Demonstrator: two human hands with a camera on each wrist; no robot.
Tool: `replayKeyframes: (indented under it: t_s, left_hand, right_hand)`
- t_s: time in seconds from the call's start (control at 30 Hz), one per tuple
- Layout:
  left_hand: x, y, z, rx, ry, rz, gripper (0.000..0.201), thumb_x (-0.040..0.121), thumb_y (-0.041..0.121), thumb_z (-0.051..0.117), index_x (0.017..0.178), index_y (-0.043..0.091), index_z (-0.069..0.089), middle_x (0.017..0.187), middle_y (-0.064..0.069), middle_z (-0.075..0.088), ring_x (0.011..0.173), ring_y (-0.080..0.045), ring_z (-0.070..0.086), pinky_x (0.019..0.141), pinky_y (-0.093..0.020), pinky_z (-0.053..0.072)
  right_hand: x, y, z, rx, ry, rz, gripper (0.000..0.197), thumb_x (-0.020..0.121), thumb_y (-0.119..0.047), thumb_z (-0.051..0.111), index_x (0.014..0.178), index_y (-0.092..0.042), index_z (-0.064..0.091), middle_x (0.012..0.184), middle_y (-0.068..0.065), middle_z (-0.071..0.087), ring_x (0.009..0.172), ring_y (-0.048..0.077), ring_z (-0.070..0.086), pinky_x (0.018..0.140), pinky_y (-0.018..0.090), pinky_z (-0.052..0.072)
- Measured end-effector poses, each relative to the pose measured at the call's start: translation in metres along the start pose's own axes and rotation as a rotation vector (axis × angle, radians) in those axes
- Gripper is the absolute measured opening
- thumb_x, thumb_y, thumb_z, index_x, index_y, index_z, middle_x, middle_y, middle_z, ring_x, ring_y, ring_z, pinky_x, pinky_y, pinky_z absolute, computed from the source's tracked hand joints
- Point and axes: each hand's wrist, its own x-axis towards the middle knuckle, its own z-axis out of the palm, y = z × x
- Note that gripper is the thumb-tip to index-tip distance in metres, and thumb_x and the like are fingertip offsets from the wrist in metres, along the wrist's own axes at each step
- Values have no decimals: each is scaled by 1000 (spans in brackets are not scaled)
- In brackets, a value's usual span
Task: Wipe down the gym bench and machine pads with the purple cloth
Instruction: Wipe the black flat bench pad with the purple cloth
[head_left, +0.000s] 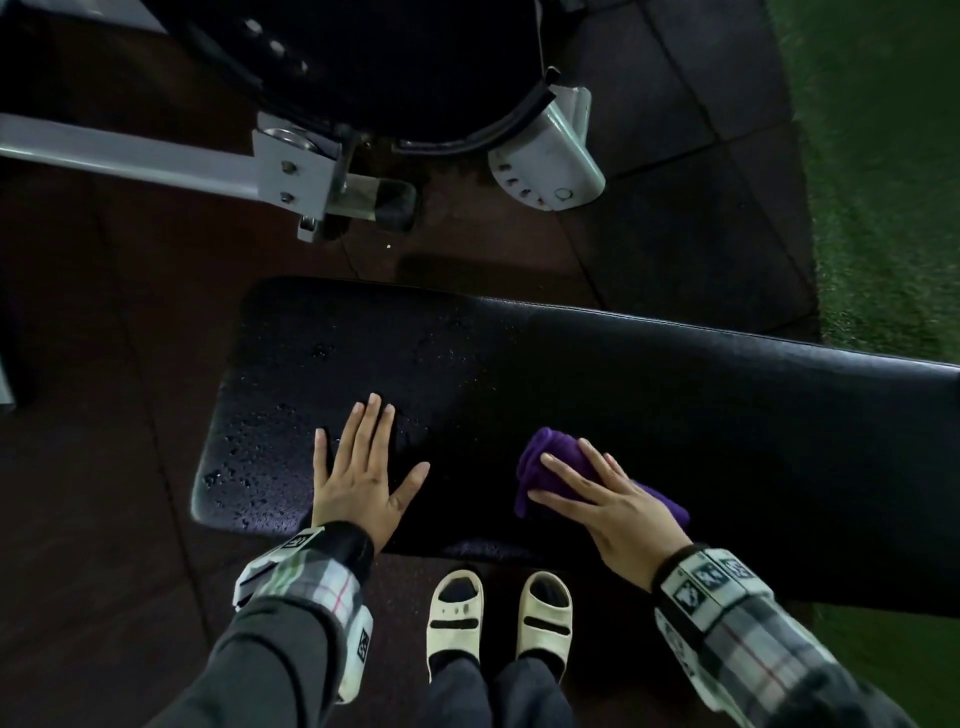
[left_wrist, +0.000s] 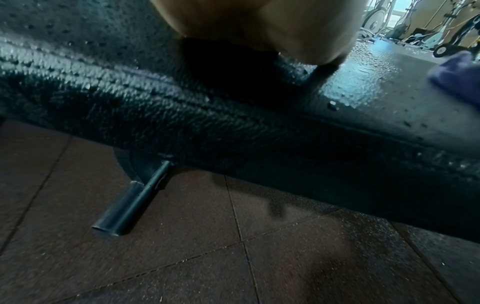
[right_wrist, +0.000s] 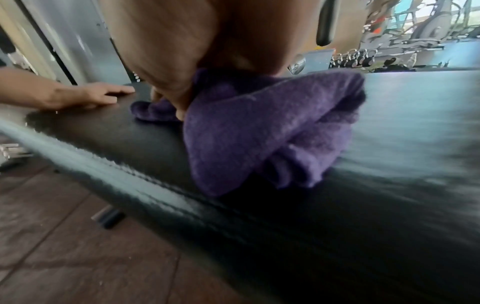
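Note:
The black padded bench (head_left: 675, 395) runs left to right in the head view, its left end speckled with water droplets. My left hand (head_left: 358, 467) lies flat on that wet end, fingers straight and spread. My right hand (head_left: 608, 499) presses down on the bunched purple cloth (head_left: 545, 447) at the bench's near middle, with fairly straight fingers laid over it. The right wrist view shows the cloth (right_wrist: 259, 127) crumpled under my palm on the bench (right_wrist: 415, 123), with my left hand (right_wrist: 78, 94) beyond it. In the left wrist view the cloth (left_wrist: 459, 78) is at the right edge.
A grey-framed machine (head_left: 156, 161) with a round black pad (head_left: 389, 67) stands just beyond the bench. Green turf (head_left: 883, 156) lies at the far right. My feet in cream sandals (head_left: 498, 618) stand against the bench's near edge. A bench foot tube (left_wrist: 130, 205) rests on dark rubber tiles.

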Motion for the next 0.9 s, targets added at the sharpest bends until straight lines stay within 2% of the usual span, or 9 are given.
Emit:
replayKeyframes:
  t_s: [0.07,0.13,0.23,0.33,0.4,0.5,0.67,0.77,0.9]
  left_hand:
    - [0,0,0,-1,-1,1,79,93,70,13,153,17,12,161,6,9,147,-5,-6,118,-41,-9]
    - [0,0,0,1,0,3,79,93,70,13,153,17,13,161,6,9,147,-5,-6,118,-41,-9]
    - [0,0,1,-4,6,8,80,93,70,14,153,17,14,161,5,10,147,-5,-6,118,-41,-11]
    - [0,0,1,-10,14,7,79,93,70,14,152,17,16,160,4,11,147,-5,-6,119,-42,-9]
    - [-1,0,1,-7,17,6,79,93,69,14,152,16,17,160,5,11,147,-5,-5,119,-42,-9]
    - [-1,0,1,-4,15,9,79,93,69,14,152,16,16,161,4,11,147,-6,-4,119,-41,-11]
    - [-1,0,0,-9,3,5,79,93,70,13,153,18,13,160,6,9,147,-5,-6,118,-40,-12]
    - [-1,-1,1,-11,-3,1,80,93,71,13,153,18,13,161,6,9,147,-5,-6,118,-41,-11]
    - [-1,-1,1,-12,-4,2,80,93,71,13,153,18,14,160,6,8,147,-5,-5,118,-41,-11]
  right_hand:
    - [-16,15,0,-6,0,-6,71,81,-22,43,142,-49,19,153,-11,22,137,36,23,103,46,30]
    - [-23,30,-4,83,20,75,83,80,-15,53,140,-56,12,154,-11,17,139,35,14,105,51,31]
    - [-11,36,-15,223,53,247,76,89,-17,48,138,-60,8,153,-16,4,140,29,-5,107,55,32]
    - [14,29,-16,226,77,283,67,94,-21,45,141,-52,9,152,-18,-6,139,27,-15,115,53,16]
    - [24,19,-13,218,103,250,70,93,-16,47,142,-49,11,153,-18,-4,140,29,-12,115,52,10]
    - [21,0,-2,168,160,140,75,83,-9,57,141,-46,26,154,-13,12,140,36,6,109,52,17]
    - [-20,2,13,71,79,26,85,76,-11,67,142,-47,26,155,-12,18,140,34,20,107,44,26]
    - [-35,20,11,69,74,64,90,76,-11,69,142,-50,22,156,-14,14,141,33,18,107,44,26]
    - [-17,29,3,134,106,198,89,81,-8,61,141,-53,15,155,-13,12,141,33,7,107,51,30]
